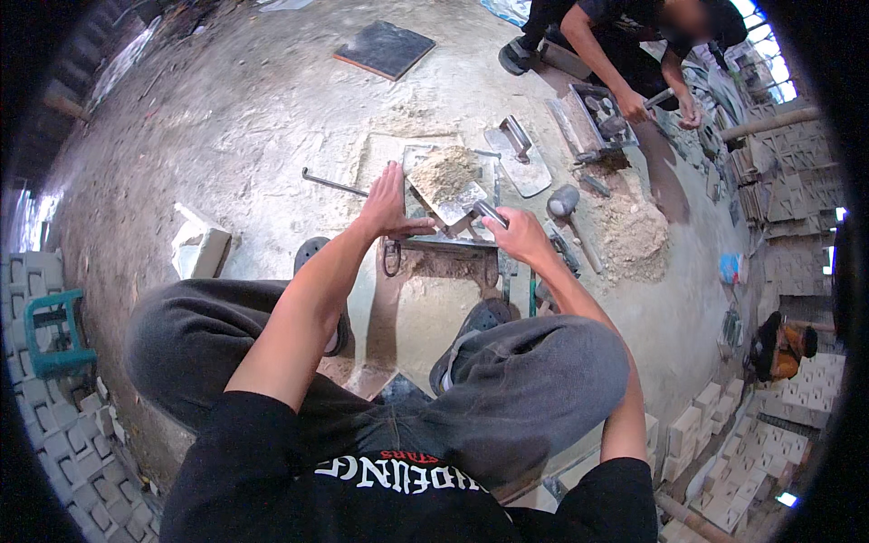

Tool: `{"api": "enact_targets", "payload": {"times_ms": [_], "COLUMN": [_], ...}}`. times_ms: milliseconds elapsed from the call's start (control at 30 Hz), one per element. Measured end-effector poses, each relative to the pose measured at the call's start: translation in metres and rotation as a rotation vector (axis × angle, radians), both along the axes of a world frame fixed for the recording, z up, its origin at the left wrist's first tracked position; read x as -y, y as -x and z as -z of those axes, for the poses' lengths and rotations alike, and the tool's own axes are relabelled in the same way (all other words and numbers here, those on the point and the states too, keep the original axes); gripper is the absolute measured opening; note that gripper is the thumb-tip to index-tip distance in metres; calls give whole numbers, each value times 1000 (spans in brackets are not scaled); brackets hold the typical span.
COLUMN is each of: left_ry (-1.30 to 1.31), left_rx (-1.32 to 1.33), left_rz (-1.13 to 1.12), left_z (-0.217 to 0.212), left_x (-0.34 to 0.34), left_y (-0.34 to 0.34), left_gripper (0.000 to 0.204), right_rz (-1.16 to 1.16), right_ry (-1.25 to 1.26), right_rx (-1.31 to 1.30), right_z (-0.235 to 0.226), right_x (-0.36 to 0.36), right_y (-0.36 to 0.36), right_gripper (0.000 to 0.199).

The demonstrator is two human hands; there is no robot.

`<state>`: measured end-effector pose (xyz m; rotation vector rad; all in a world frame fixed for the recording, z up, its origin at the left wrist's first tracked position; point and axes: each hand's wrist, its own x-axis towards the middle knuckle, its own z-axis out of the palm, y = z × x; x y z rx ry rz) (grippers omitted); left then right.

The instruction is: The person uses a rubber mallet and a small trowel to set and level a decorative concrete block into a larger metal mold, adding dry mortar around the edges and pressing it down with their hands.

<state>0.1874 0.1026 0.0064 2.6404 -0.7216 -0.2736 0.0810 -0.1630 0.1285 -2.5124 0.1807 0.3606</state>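
My right hand is closed round the dark handle of a trowel. The trowel's flat metal blade lies against the near side of a heap of sandy mix, which sits over a metal mould on the floor between my feet. At the mould's left edge, my left hand is stretched flat, fingers pointing away and thumb out toward the blade. A thin metal rod extends left from beside that hand. The heap hides most of the mould's inside.
Right of the mould are a handled metal float, a mallet and a loose sand pile. A co-worker crouches at another mould. A dark square board lies ahead; a pale block is left.
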Motion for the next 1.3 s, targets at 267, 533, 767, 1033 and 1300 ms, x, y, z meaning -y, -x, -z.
{"api": "enact_targets", "payload": {"times_ms": [267, 533, 767, 1033, 1300], "left_ry": [79, 206, 237, 147, -71], "left_rx": [4, 47, 71, 118, 292], "left_rz": [94, 115, 395, 529, 328], "left_z": [1, 5, 1, 5, 3], "left_x": [2, 32, 81, 76, 23], "left_y": [-29, -63, -102, -57, -27], "left_gripper": [147, 99, 64, 64, 87], "right_rz": [-77, -118, -176, -72, -6], "right_ry": [80, 252, 530, 577, 449], "right_rx": [-51, -175, -124, -2, -36], "right_z": [-19, -63, -82, -77, -71], "right_x": [5, 30, 17, 15, -7], "right_y": [-19, 11, 26, 29, 5], "right_gripper": [37, 33, 29, 30, 31]}}
